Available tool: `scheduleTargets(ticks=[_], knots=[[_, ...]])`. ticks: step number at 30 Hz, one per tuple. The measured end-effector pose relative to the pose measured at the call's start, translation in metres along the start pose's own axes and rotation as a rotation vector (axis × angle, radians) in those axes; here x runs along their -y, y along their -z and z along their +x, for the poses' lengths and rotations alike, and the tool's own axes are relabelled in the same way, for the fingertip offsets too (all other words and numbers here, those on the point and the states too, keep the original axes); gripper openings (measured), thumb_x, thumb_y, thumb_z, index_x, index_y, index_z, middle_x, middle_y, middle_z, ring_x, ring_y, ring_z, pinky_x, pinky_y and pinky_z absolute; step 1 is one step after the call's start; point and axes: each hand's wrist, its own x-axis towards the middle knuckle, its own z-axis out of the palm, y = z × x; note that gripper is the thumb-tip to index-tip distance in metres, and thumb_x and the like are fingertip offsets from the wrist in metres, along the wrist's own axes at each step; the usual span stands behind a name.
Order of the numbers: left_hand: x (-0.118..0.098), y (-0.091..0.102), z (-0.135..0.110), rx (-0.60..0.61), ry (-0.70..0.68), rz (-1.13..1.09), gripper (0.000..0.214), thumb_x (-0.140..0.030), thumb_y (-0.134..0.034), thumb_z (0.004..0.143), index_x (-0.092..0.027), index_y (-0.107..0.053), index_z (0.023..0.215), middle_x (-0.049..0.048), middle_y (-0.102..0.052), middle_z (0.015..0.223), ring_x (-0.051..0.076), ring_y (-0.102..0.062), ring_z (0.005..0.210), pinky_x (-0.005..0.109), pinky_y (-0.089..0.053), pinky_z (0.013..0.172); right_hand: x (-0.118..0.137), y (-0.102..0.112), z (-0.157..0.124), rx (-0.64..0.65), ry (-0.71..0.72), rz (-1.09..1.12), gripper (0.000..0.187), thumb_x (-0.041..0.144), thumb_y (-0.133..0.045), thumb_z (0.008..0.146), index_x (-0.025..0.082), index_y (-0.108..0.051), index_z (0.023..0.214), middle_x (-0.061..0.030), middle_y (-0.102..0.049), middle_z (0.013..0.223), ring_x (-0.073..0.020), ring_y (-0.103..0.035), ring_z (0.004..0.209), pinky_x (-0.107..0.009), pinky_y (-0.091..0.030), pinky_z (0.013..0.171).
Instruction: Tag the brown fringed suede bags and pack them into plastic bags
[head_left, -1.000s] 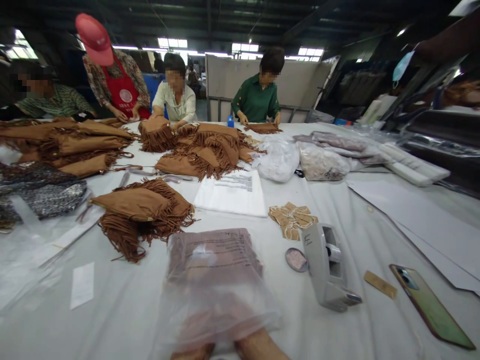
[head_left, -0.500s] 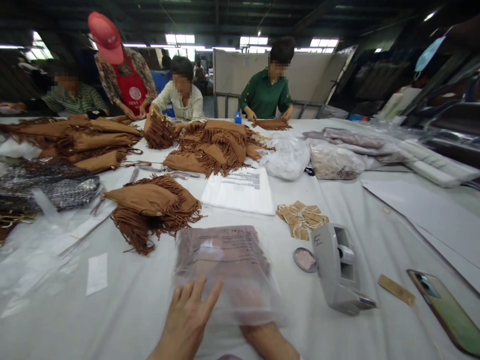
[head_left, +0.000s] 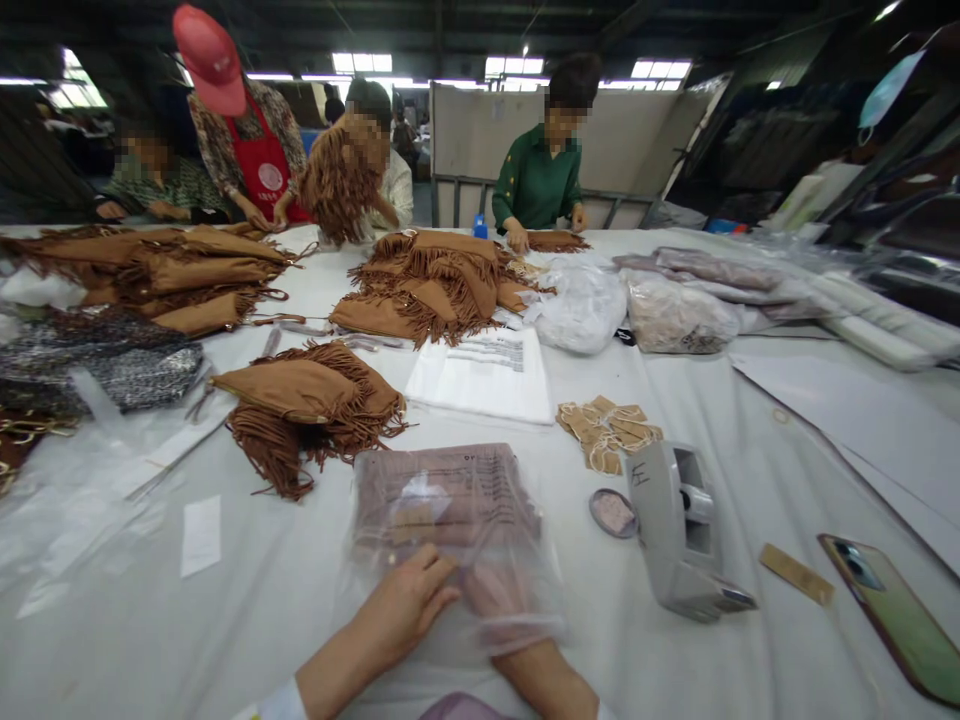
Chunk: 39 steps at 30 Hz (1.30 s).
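Observation:
In front of me lies a clear plastic bag (head_left: pixel 525 535) with black print, holding a folded mauve item (head_left: pixel 480 480). Through the film a brown paper tag (head_left: pixel 414 524) and a small white piece (head_left: pixel 424 492) show on top of that item. My left hand (head_left: pixel 414 602) rests on the bag's near part, its fingers curled together against the film. My right hand (head_left: pixel 499 592) reaches in through the bag's near opening, under the clear film; its fingers are blurred by the plastic.
Brown fringed bags (head_left: pixel 300 400) lie ahead to the left. White printed bags (head_left: pixel 480 380), tags with strings (head_left: pixel 607 430), a grey tape dispenser (head_left: pixel 679 540), a small round dish (head_left: pixel 613 512) and a phone (head_left: pixel 889 620) lie around. Co-workers (head_left: pixel 551 160) stand across the table.
My left hand has turned rightward and its spread fingers have curled onto the bag. The tag inside shows more clearly. Across the table, a co-worker has lifted a fringed bundle.

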Motion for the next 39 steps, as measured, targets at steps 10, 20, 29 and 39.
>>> scheduleTargets(ticks=[10, 20, 29, 39], knots=[[0.000, -0.007, 0.011, 0.196, -0.126, 0.169, 0.037, -0.023, -0.049, 0.086, -0.026, -0.045, 0.122, 0.0055, -0.053, 0.117, 0.020, -0.062, 0.092, 0.027, -0.048, 0.079, 0.005, 0.086, -0.055, -0.325, -0.217, -0.098, 0.025, 0.019, -0.055, 0.084, 0.017, -0.054, 0.109, -0.0101, -0.062, 0.093, -0.0225, -0.062, 0.086, -0.035, -0.054, 0.072], [-0.006, -0.018, 0.049, 0.301, -0.118, 0.240, 0.101, -0.048, -0.072, 0.072, -0.029, -0.007, 0.148, 0.0121, -0.057, 0.121, 0.035, -0.062, 0.102, 0.042, -0.050, 0.085, -0.010, 0.092, -0.041, -0.263, -0.225, 0.023, 0.024, 0.001, -0.039, 0.074, 0.022, -0.048, 0.083, 0.0013, -0.055, 0.069, -0.0144, -0.058, 0.063, -0.025, -0.048, 0.058], [-0.008, -0.020, 0.047, 0.317, -0.082, 0.233, 0.107, -0.049, -0.075, 0.068, -0.035, -0.005, 0.148, 0.0096, -0.056, 0.119, 0.034, -0.063, 0.101, 0.041, -0.050, 0.086, 0.011, 0.075, -0.077, -0.310, -0.177, 0.083, 0.022, 0.006, -0.034, 0.088, 0.022, -0.043, 0.075, -0.0021, -0.052, 0.074, -0.0131, -0.055, 0.068, -0.024, -0.047, 0.061], [-0.005, -0.022, 0.047, 0.325, -0.094, 0.237, 0.107, -0.048, -0.074, 0.070, -0.034, -0.002, 0.148, 0.0098, -0.056, 0.118, 0.031, -0.062, 0.101, 0.036, -0.048, 0.085, 0.019, 0.076, -0.085, -0.408, -0.208, 0.082, 0.021, 0.009, -0.048, 0.085, 0.024, -0.046, 0.071, 0.0067, -0.042, 0.056, -0.0088, -0.044, 0.046, -0.019, -0.040, 0.047]])
